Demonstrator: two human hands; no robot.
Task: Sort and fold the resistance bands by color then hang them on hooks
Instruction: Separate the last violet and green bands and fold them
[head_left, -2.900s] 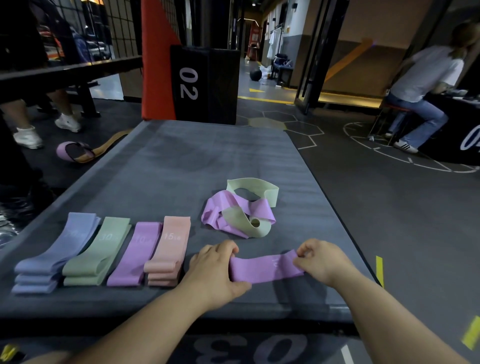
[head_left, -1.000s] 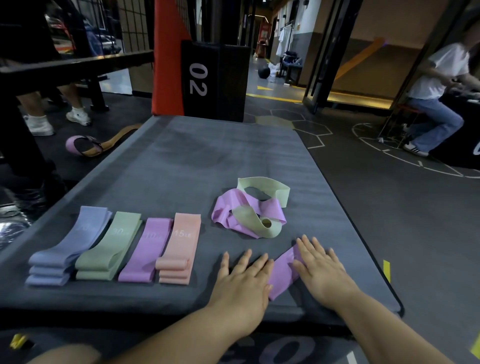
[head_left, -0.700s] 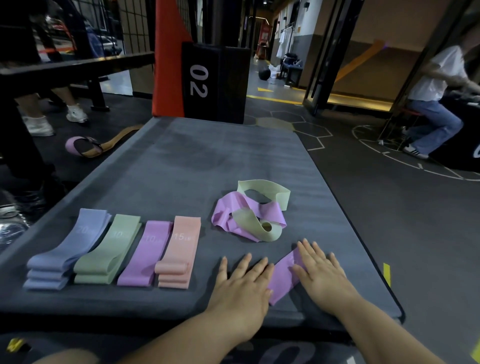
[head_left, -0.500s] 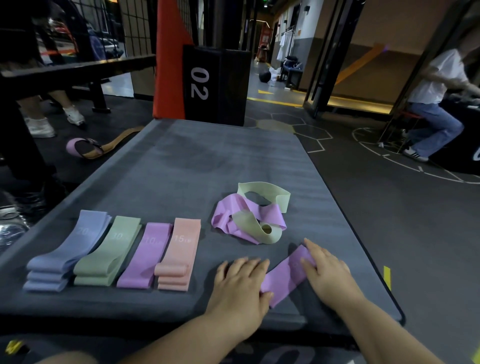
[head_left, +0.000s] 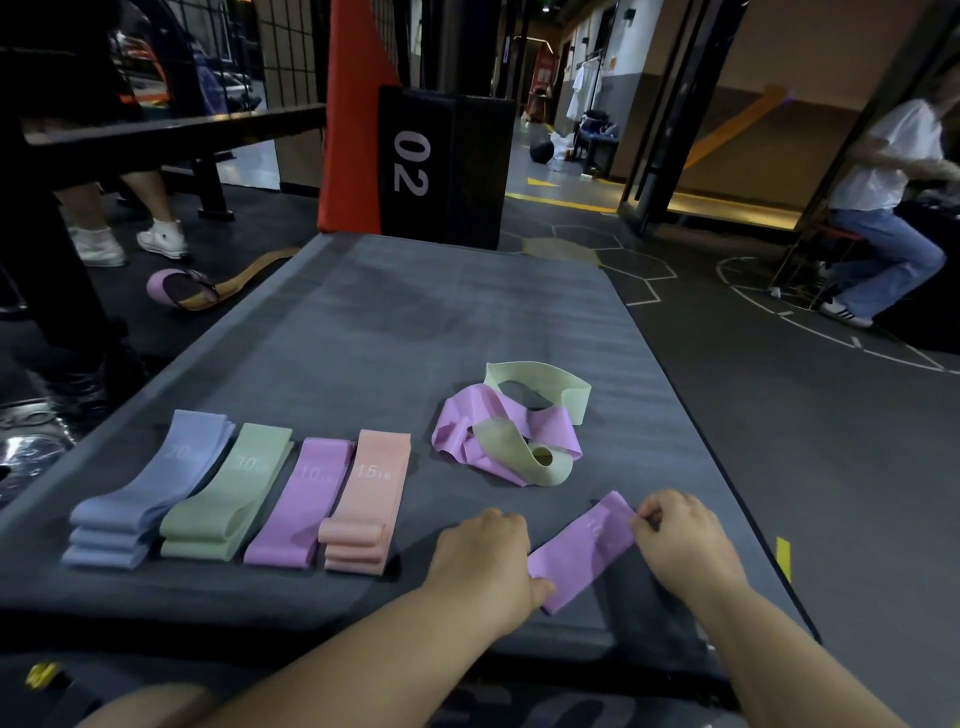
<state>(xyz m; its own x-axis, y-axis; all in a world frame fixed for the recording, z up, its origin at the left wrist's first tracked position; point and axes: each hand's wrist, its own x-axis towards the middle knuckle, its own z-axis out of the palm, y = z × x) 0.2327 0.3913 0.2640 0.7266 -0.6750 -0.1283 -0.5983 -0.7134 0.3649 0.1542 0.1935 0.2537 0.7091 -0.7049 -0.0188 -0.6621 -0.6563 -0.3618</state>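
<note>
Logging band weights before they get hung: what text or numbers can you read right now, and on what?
"02": black pad beyond the mat.
"20": blue band stack, unit blurred.
"30": green band stack, unit blurred.
"10 LB": folded purple band.
"15 LB": pink band stack.
"10": near purple band, rest unreadable.
Large digits below the mat's near edge: cut off, unreadable.

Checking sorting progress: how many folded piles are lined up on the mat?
4, in a row, left to right: blue pile, green pile, purple pile, pink pile. Each may hide extra bands.
</note>
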